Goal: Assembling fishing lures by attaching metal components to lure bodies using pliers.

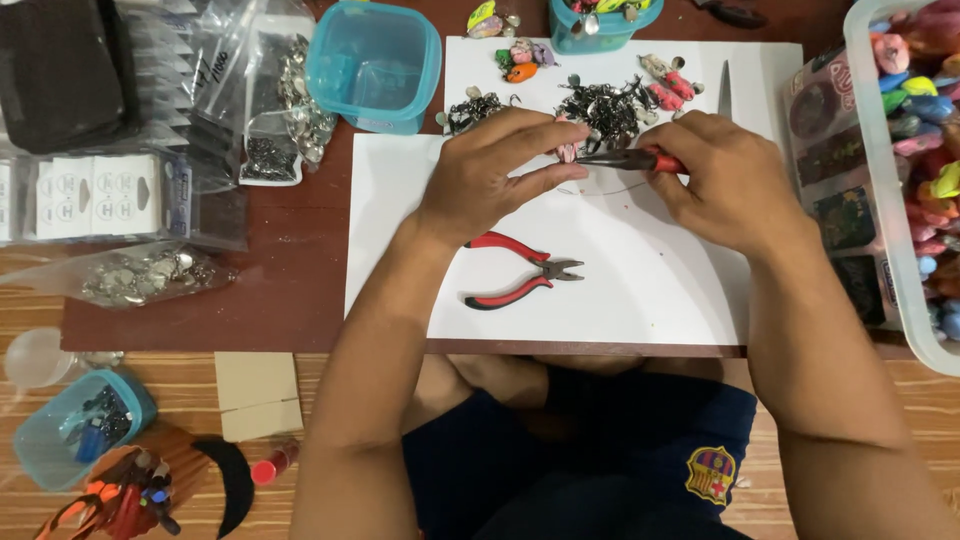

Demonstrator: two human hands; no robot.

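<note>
Small pink charm [568, 152] gripped with red-handled pliers [628, 159] at upper centre of frame, over the white sheet [640, 280].

For a clean result, the pliers' tips should be kept square on the charm's fitting and the piece pinched steady. The left hand [490, 175] is closed to a pinch, fingertips on the charm. The right hand [730, 180] is clenched around the pliers' handles. A second pair of pliers [520, 270] is left lying open below, untouched; metal findings [600, 108] are heaped just above.
</note>
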